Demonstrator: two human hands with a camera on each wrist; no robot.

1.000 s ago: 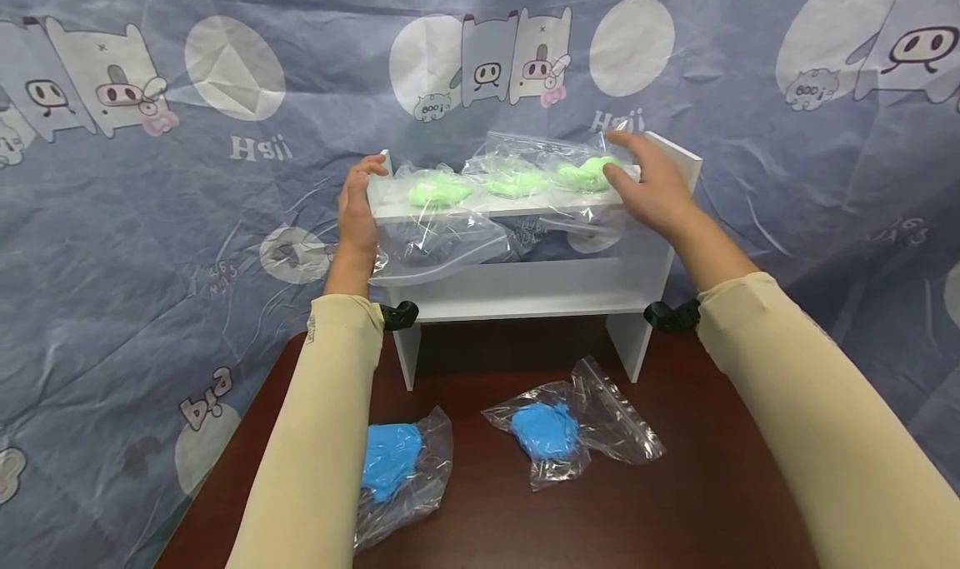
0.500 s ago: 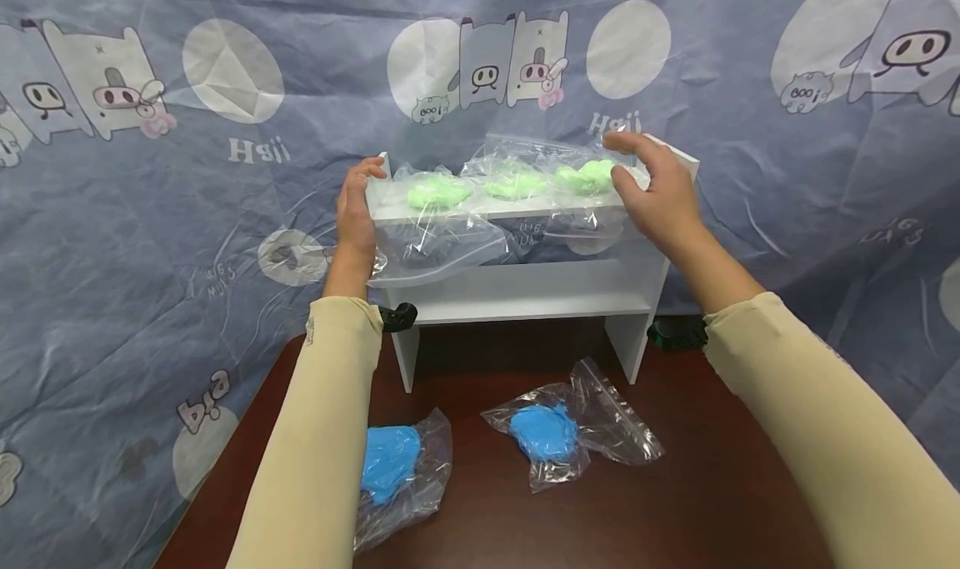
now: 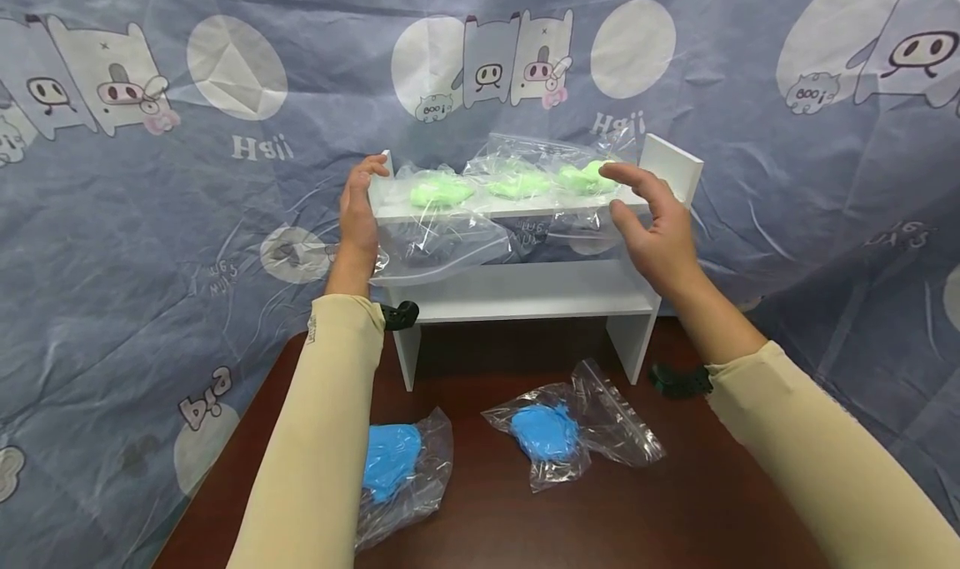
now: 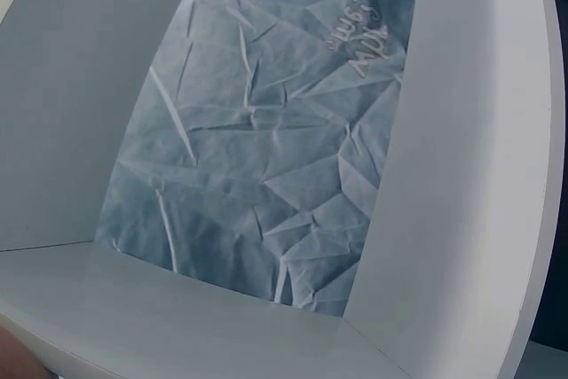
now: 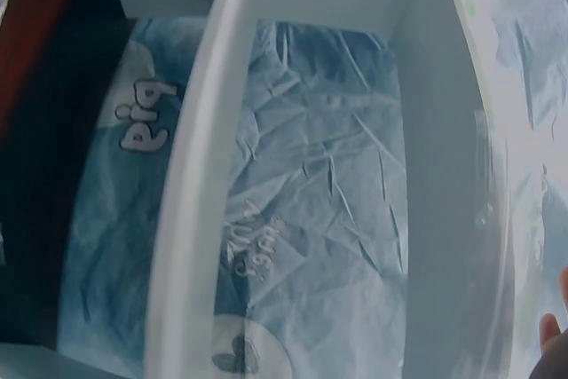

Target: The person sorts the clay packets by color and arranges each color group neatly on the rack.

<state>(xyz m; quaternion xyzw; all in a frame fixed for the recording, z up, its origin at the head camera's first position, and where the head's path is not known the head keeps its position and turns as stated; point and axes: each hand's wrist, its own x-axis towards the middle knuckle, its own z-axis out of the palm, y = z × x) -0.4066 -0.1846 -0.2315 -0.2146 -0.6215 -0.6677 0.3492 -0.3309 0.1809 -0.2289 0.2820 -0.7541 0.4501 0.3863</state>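
Note:
Three clear zip bags with light green lumps lie along the top board of a white shelf [image 3: 517, 290]: a left bag [image 3: 441, 191], a middle bag [image 3: 519, 182] and a right bag [image 3: 585, 177]. The left bag's clear end hangs over the front edge. My left hand [image 3: 360, 211] is at the shelf's left side panel, its bent fingers reaching across the panel's top. Beside the right bag, my right hand [image 3: 660, 227] has thumb and fingers spread apart with nothing between them. Only a bit of each hand shows in the wrist views.
Two clear bags with blue lumps, a left blue bag [image 3: 393, 461] and a middle blue bag [image 3: 546, 431], lie on the dark brown table [image 3: 630, 519] before the shelf. My left sleeve partly covers the left one. A printed blue cloth [image 3: 315, 77] hangs behind.
My right hand has drawn away from the right green bag, down and slightly right, uncovering the shelf's right side panel. The left hand and the other bags stay put.

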